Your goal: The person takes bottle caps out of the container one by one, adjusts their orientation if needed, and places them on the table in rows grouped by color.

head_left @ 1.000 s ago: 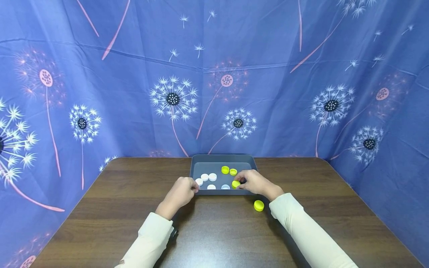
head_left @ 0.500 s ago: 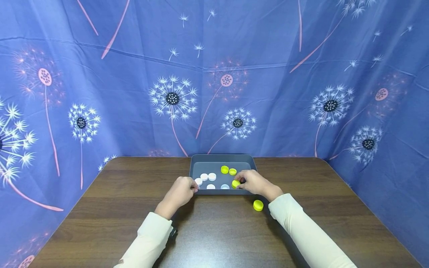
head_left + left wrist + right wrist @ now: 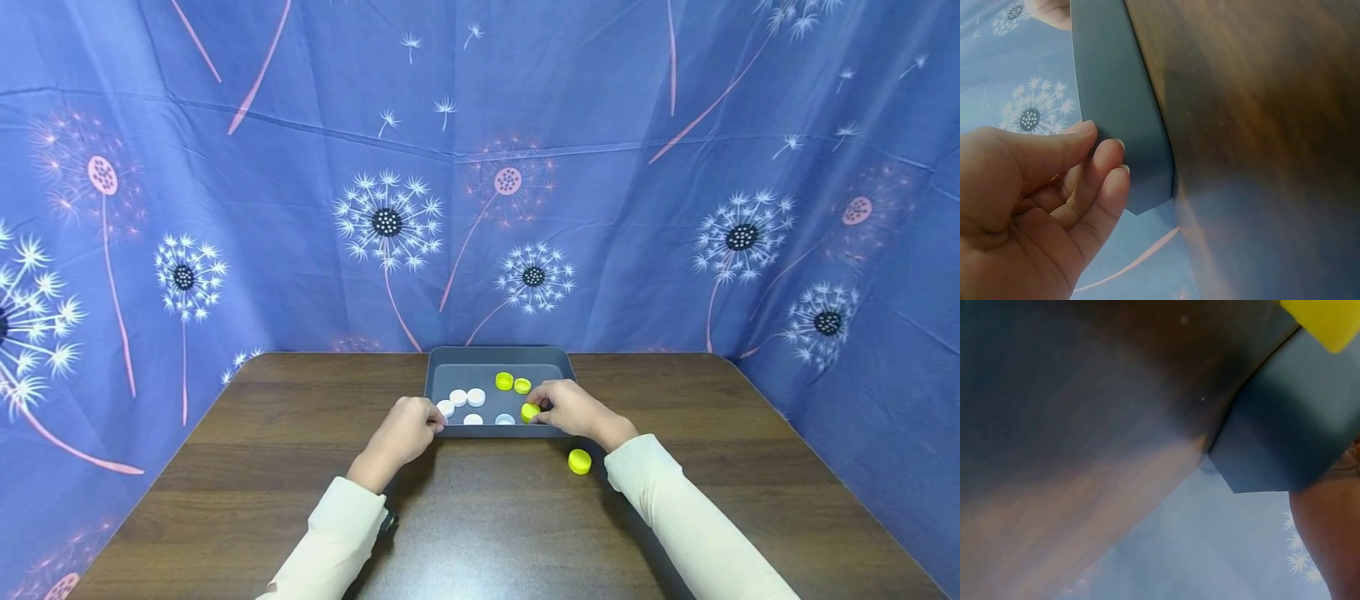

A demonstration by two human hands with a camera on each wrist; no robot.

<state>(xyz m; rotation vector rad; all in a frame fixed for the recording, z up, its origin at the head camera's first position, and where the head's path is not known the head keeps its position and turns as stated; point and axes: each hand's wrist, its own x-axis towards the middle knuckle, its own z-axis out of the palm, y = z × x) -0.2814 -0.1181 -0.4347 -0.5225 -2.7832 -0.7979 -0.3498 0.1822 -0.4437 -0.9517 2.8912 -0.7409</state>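
Note:
A shallow dark grey tray (image 3: 495, 356) sits at the far edge of the wooden table. At its front left corner my left hand (image 3: 405, 429) pinches the rim; the left wrist view shows thumb and fingertips at the tray's wall (image 3: 1116, 94). Over the front right part, my right hand (image 3: 570, 408) holds a yellow bottle cap (image 3: 529, 412) between thumb and fingers. Two yellow caps, one larger (image 3: 504, 381) and one smaller (image 3: 522, 386), lie hollow side up further back. Several white caps (image 3: 476, 397) are on the left side. A pale upturned cap (image 3: 505, 419) lies near the front wall.
Another yellow cap (image 3: 579, 462) rests on the table (image 3: 480, 517) in front of the tray, below my right wrist. A blue dandelion-print cloth (image 3: 615, 250) hangs behind the table and along its sides.

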